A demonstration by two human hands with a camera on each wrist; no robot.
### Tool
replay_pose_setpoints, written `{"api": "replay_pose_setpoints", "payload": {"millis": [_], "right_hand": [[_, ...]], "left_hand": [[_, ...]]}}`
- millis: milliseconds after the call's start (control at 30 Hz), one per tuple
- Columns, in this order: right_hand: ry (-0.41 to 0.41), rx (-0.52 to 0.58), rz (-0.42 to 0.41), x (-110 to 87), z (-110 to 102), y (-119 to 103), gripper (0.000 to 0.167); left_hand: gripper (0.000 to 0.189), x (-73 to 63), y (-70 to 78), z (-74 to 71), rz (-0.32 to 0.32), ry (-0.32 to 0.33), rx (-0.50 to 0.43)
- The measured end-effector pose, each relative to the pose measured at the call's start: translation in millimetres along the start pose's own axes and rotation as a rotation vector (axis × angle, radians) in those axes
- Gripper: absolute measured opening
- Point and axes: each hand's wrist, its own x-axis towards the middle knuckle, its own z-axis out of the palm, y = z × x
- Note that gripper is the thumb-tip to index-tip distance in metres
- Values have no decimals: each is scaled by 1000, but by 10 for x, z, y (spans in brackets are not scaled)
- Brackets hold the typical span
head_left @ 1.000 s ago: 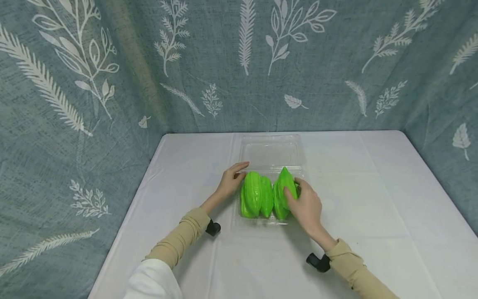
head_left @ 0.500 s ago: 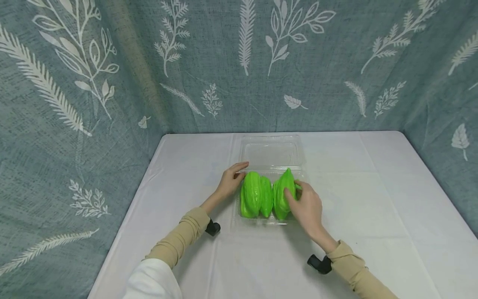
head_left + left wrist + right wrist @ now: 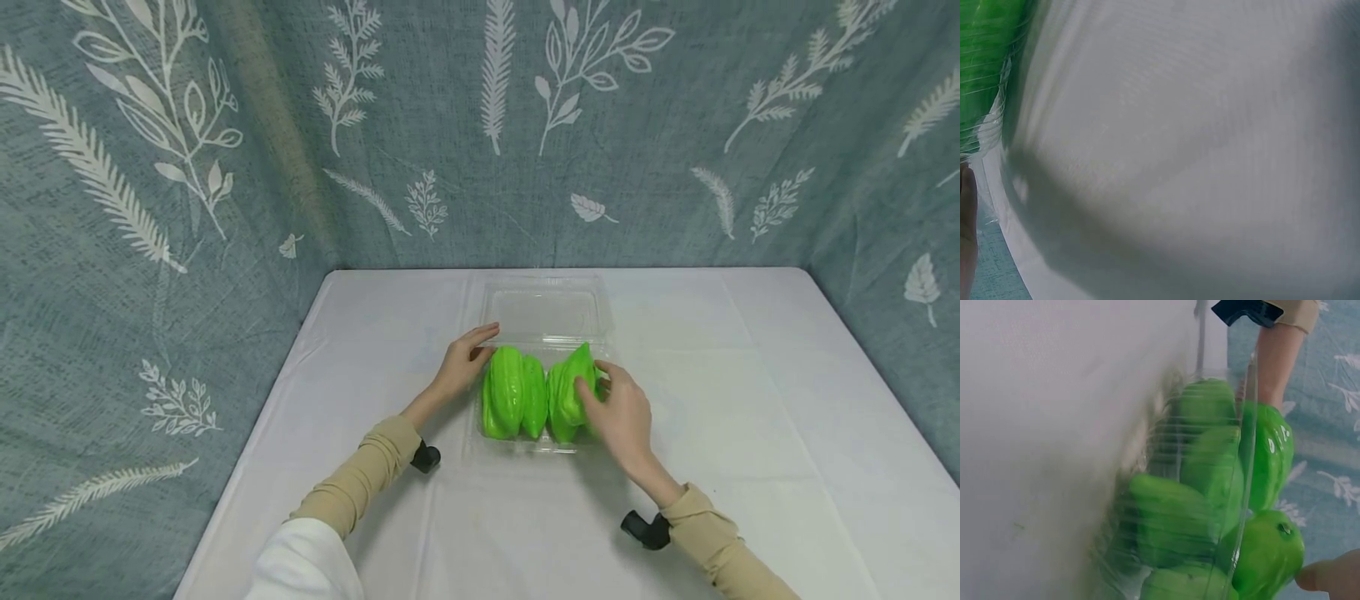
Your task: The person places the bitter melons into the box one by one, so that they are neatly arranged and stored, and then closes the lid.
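Observation:
Bright green, ridged star fruits (image 3: 508,390) lie side by side in a clear plastic clamshell box (image 3: 525,446). My right hand (image 3: 624,417) pinches one glossy star fruit (image 3: 581,379) between thumb and fingers at the box's right side. In the right wrist view, a thumb touches this star fruit (image 3: 1269,553), which sits above the box rim; more fruits show through the wall. My left hand (image 3: 459,367) touches the left edge of the box near the hinge, its fingers extended. Only a sliver of that hand (image 3: 966,231) shows in the left wrist view, beside the box wall.
The transparent lid (image 3: 543,308) lies folded back behind the box. Both stand on a white-covered table (image 3: 750,400). A teal curtain (image 3: 480,192) with white leaf prints hangs behind and at the sides. Black wrist devices (image 3: 647,530) sit below the sleeves.
My right hand has shifted slightly right, and the star fruit it holds has moved right and a little lower, its tip leaning right. My left hand stays in place.

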Motion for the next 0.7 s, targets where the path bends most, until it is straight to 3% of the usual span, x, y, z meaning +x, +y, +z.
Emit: {"api": "replay_pose_setpoints", "payload": {"millis": [300, 500, 700], "right_hand": [[-33, 64, 3, 84, -111, -3, 48], [-92, 133, 71, 311, -313, 49, 49], [-184, 198, 247, 698, -468, 191, 57]], "left_hand": [[36, -19, -31, -20, 65, 5, 29], [38, 24, -35, -70, 29, 23, -26], [39, 89, -12, -155, -64, 61, -13]]}}
